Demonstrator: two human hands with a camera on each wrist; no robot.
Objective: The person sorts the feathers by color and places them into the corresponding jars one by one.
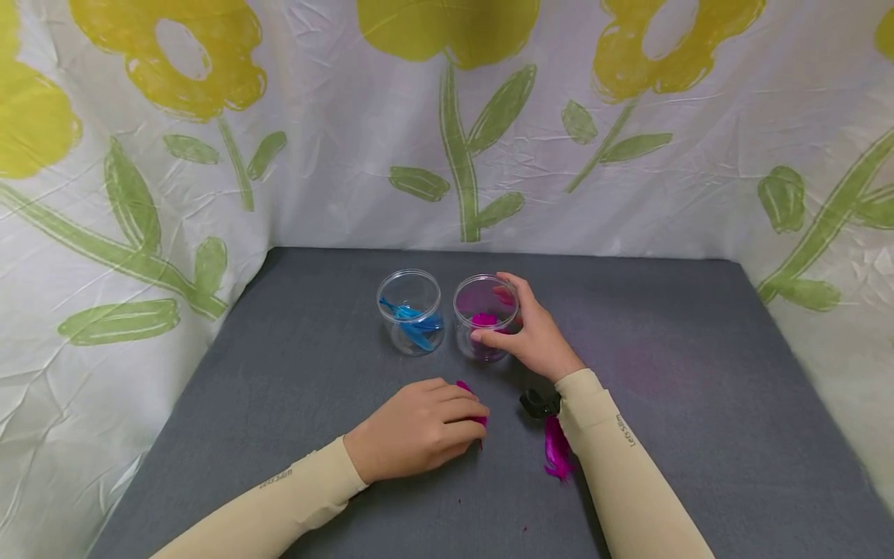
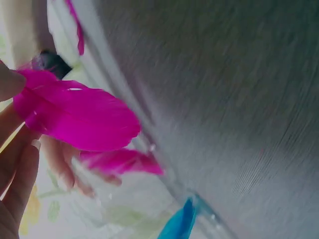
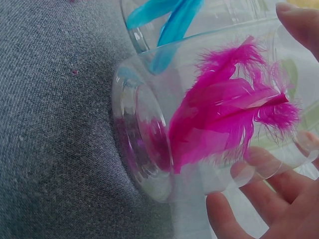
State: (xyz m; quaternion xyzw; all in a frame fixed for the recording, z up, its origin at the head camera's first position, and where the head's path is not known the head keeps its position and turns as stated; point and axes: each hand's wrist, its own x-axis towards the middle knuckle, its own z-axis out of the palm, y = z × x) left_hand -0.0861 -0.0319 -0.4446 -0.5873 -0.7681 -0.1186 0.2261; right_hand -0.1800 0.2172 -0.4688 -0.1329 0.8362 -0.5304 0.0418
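My left hand (image 1: 422, 427) pinches a magenta feather (image 2: 79, 112) between thumb and fingers, low over the table in front of two clear jars. In the head view, most of that feather is hidden behind the fingers. My right hand (image 1: 541, 334) grips the right jar (image 1: 486, 355) from its right side, thumb toward me and fingers round the far side. Fluffy magenta feathers (image 3: 224, 109) stand inside this jar, which is upright on the table. Just left of it is the other clear jar (image 1: 401, 347), holding blue feathers (image 1: 415, 330).
Another magenta feather (image 1: 557, 450) lies on the grey table (image 1: 293, 373) beside my right forearm, partly under the sleeve. A black wrist device (image 1: 538, 404) sits at the right wrist. Tiny dark specks lie near the front. Behind hangs a white cloth (image 1: 335, 155) with yellow flowers.
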